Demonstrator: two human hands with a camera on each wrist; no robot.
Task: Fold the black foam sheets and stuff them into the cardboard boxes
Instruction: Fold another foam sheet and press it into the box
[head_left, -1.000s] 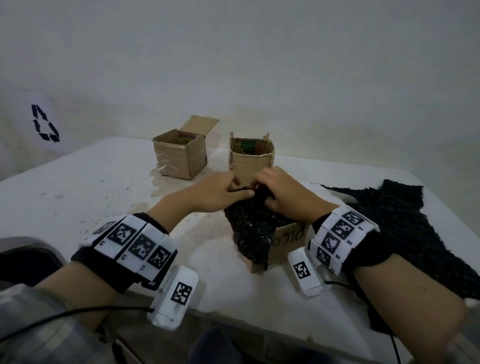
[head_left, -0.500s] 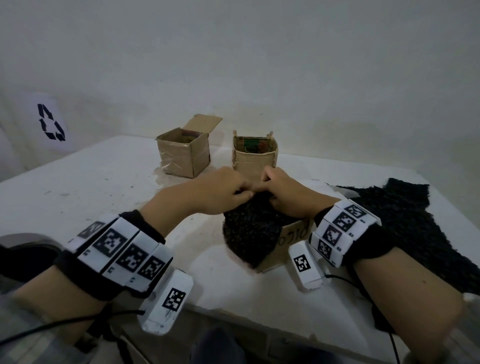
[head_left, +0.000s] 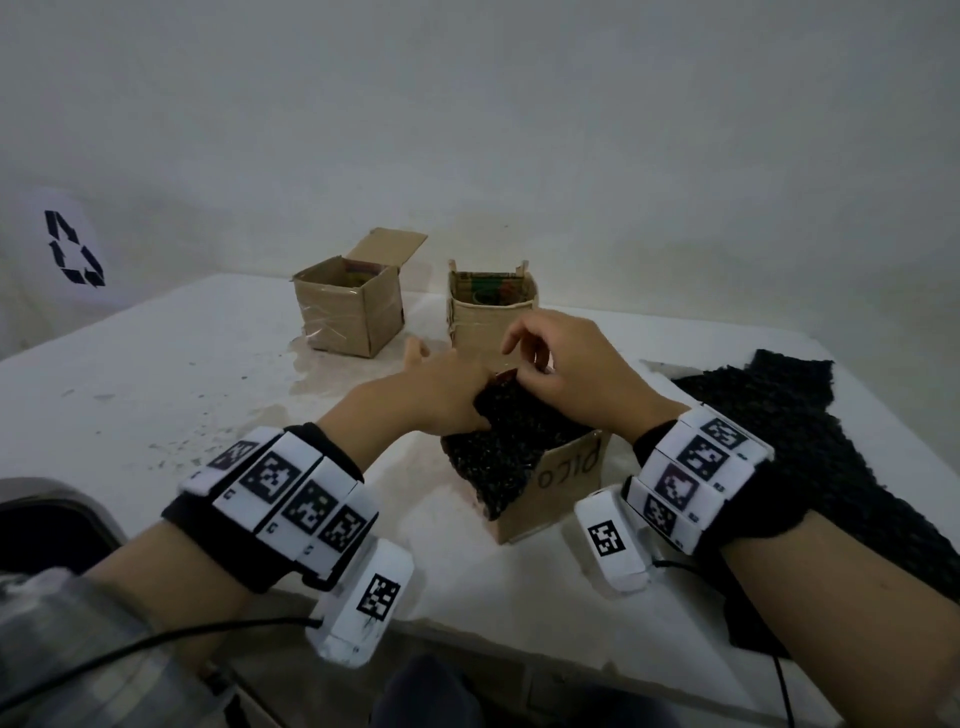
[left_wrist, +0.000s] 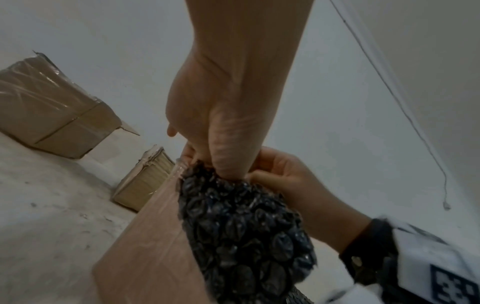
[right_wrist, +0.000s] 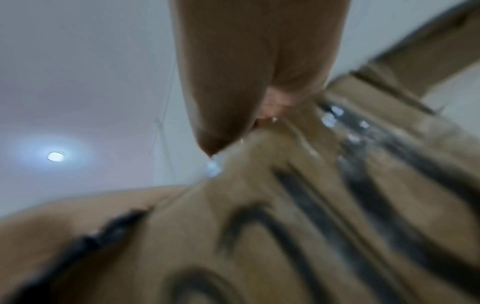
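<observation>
A black foam sheet (head_left: 511, 447) is bunched in the top of the near cardboard box (head_left: 563, 480) and hangs over its front left corner. My left hand (head_left: 457, 387) grips the foam from the left, fingers curled down into it and thumb sticking out. My right hand (head_left: 540, 364) pinches the foam's far edge with curled fingers. In the left wrist view my left hand (left_wrist: 221, 144) digs into the foam (left_wrist: 241, 230) beside the box wall (left_wrist: 150, 257), and my right hand (left_wrist: 283, 181) holds it opposite. The right wrist view is blurred, showing the box side (right_wrist: 311, 216).
Two more open cardboard boxes (head_left: 348, 314) (head_left: 491, 319) stand at the back of the white table (head_left: 156, 374). A second black foam sheet (head_left: 795, 436) lies flat on the right, running to the front edge. The table's front edge is close to my wrists.
Both hands have stayed on the foam at the box top. My right hand's fingers have lifted and spread a little, and my left thumb now sticks out.
</observation>
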